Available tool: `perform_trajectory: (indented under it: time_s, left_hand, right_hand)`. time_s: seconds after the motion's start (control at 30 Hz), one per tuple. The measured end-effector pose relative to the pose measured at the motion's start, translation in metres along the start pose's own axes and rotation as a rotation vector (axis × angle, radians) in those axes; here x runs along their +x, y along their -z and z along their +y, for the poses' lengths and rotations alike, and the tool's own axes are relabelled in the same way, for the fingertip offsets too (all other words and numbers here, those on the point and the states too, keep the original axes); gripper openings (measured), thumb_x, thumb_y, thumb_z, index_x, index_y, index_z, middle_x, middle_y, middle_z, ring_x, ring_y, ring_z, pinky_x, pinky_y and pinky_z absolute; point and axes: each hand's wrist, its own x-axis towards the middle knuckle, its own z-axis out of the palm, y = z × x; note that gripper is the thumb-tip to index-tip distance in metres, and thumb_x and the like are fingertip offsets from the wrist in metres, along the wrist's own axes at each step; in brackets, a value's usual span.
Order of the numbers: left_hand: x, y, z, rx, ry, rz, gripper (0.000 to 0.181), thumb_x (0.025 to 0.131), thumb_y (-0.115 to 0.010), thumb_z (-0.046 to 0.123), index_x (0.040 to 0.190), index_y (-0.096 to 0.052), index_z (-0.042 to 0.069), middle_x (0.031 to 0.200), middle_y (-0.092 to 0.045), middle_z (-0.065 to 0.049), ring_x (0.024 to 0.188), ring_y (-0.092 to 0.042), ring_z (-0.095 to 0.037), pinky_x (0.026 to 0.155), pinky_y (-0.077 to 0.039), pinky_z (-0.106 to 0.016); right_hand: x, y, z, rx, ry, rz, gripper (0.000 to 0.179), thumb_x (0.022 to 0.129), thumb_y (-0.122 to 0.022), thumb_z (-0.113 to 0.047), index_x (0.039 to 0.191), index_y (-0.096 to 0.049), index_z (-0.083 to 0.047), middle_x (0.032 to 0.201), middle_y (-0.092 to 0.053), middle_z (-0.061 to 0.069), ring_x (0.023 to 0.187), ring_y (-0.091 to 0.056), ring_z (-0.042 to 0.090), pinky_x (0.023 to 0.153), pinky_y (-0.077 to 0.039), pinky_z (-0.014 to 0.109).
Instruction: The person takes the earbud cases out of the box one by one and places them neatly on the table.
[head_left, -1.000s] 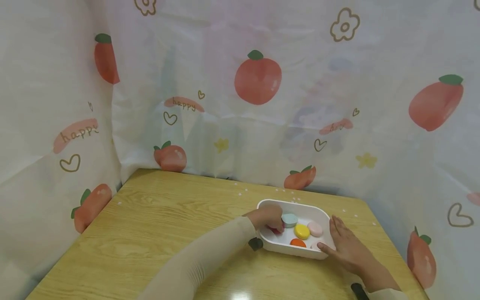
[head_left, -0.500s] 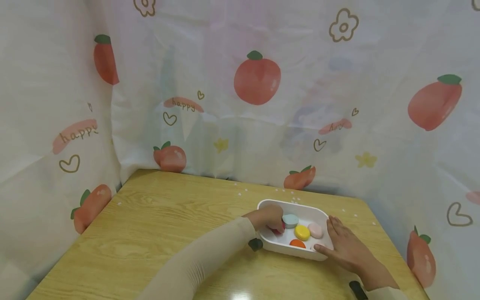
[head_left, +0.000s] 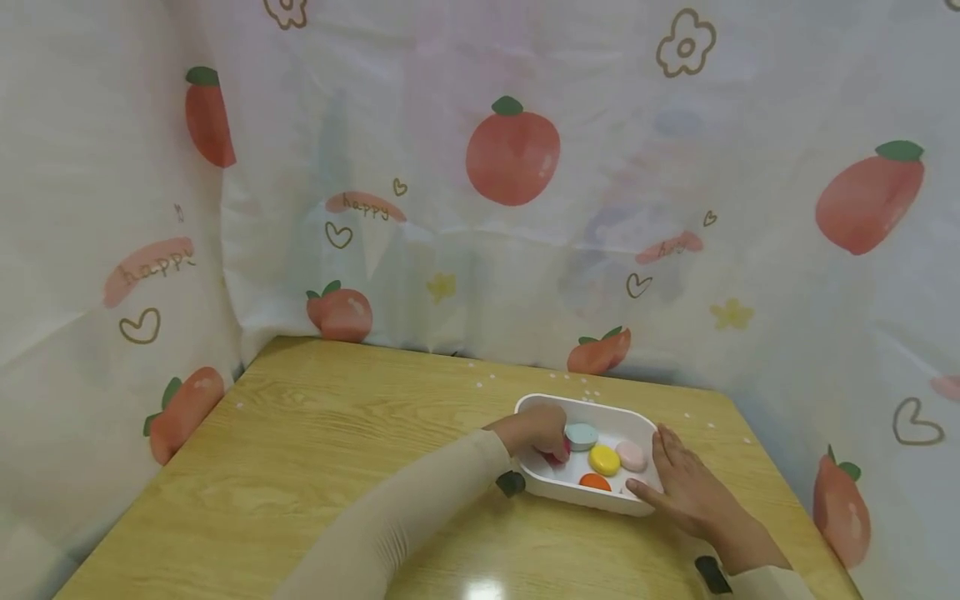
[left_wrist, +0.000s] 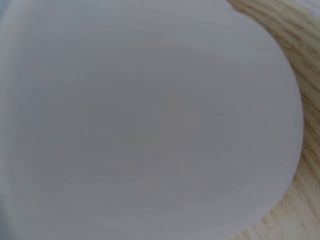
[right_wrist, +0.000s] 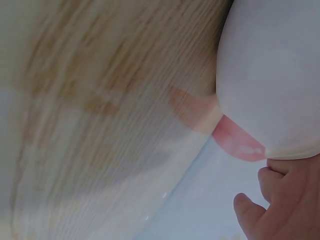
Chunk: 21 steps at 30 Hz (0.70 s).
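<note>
A white oblong tray (head_left: 577, 497) with rounded corners stands on the table. Inside its left end, my left hand (head_left: 538, 427) has curled fingers about a dark pink piece (head_left: 561, 452), mostly hidden by them. Against the tray's right end rests my right hand (head_left: 692, 487), fingers straight along the rim and thumb across the front corner. Between the hands lie smooth rounded pieces: a pale blue one (head_left: 581, 437), a yellow one (head_left: 604, 460), a light pink one (head_left: 632, 455) and an orange one (head_left: 595, 482). The left wrist view holds mainly the tray's blurred outer wall (left_wrist: 150, 120).
The wood-grain table (head_left: 360, 417) reaches back to a white curtain (head_left: 420, 150) printed with fruit, flowers and hearts. Small white specks (head_left: 585, 392) dot the table behind the tray. Dark bands (head_left: 511, 483) sit by both wrists.
Almost nothing differs. My right hand has shifted slightly left against the tray's end; the left hand keeps its place on the dark pink piece.
</note>
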Motion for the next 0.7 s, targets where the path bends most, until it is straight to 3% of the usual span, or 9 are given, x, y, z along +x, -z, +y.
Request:
perform_trajectory:
  time_s: [0.27,0.5,0.7]
  left_hand:
    - [0.001,0.006,-0.004,-0.086,-0.011,0.037,0.029,0.08,-0.082,0.033,0.079,-0.063,0.011,0.072,-0.06,0.003,0.063,-0.055,-0.008,0.055,-0.045,-0.019]
    - [-0.007,0.013,-0.013,-0.431,-0.026,-0.004,0.022,0.082,-0.081,0.019,0.087,-0.064,0.005,0.081,-0.062,-0.003,0.068,-0.062,-0.013,0.057,-0.055,-0.023]
    - [-0.013,0.026,-0.021,-0.553,-0.038,0.017,0.023,0.083,-0.08,0.018,0.091,-0.064,0.005,0.085,-0.062,-0.003,0.075,-0.061,-0.014,0.061,-0.056,-0.025]
  right_hand:
    - [-0.001,0.001,-0.002,0.012,-0.003,0.002,0.096,0.095,-0.053,-0.054,0.144,-0.017,0.02,0.152,-0.012,0.037,0.139,-0.014,0.052,0.107,-0.018,0.066]
    - [-0.002,-0.002,-0.002,0.024,-0.002,0.004,0.097,0.094,-0.054,-0.054,0.144,-0.017,0.02,0.152,-0.012,0.037,0.138,-0.014,0.053,0.107,-0.018,0.067]
    - [0.001,0.0,0.005,0.044,0.02,0.003,0.095,0.095,-0.056,-0.051,0.143,-0.016,0.021,0.151,-0.012,0.038,0.137,-0.014,0.054,0.106,-0.019,0.067]
